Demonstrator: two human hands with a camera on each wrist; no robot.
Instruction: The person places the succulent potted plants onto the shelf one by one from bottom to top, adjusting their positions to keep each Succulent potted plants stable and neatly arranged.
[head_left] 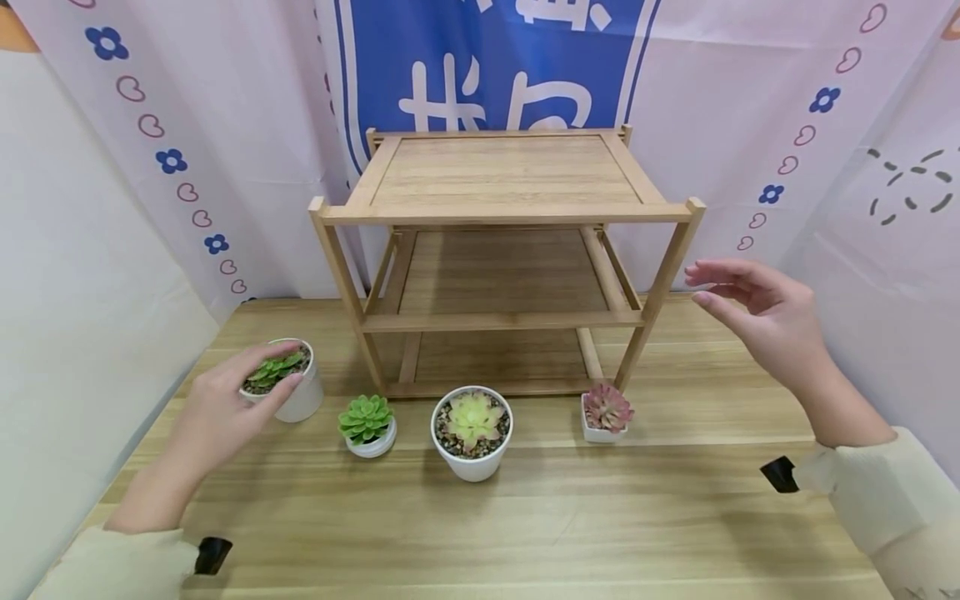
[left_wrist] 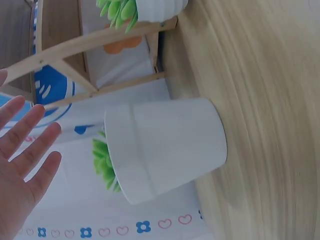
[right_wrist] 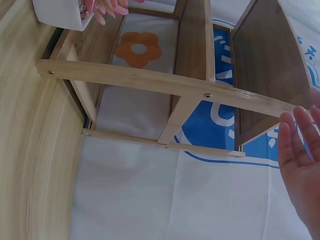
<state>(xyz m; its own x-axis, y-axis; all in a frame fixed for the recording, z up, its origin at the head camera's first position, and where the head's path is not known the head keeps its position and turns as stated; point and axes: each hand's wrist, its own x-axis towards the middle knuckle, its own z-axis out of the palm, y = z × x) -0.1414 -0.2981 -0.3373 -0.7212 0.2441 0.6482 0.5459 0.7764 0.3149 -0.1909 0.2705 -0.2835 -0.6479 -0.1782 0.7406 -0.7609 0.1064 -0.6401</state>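
At the left, my left hand [head_left: 228, 408] hovers above and in front of a white pot [head_left: 302, 398] with a leafy green succulent [head_left: 277, 369]. In the left wrist view the fingers are spread, apart from that white pot [left_wrist: 165, 150]. My right hand [head_left: 765, 312] is raised in the air beside the right side of a three-tier wooden shelf [head_left: 510, 319], fingers loosely bent and holding nothing. In the right wrist view, those fingers [right_wrist: 295, 145] appear near the shelf's upper end.
In front of the shelf stand a small green succulent [head_left: 366, 419], a yellow-green succulent [head_left: 472, 421] in a round white pot, and a reddish succulent [head_left: 607, 408] in a square white pot. All rest on a wooden table [head_left: 525, 533]. A printed curtain [head_left: 712, 108] hangs behind.
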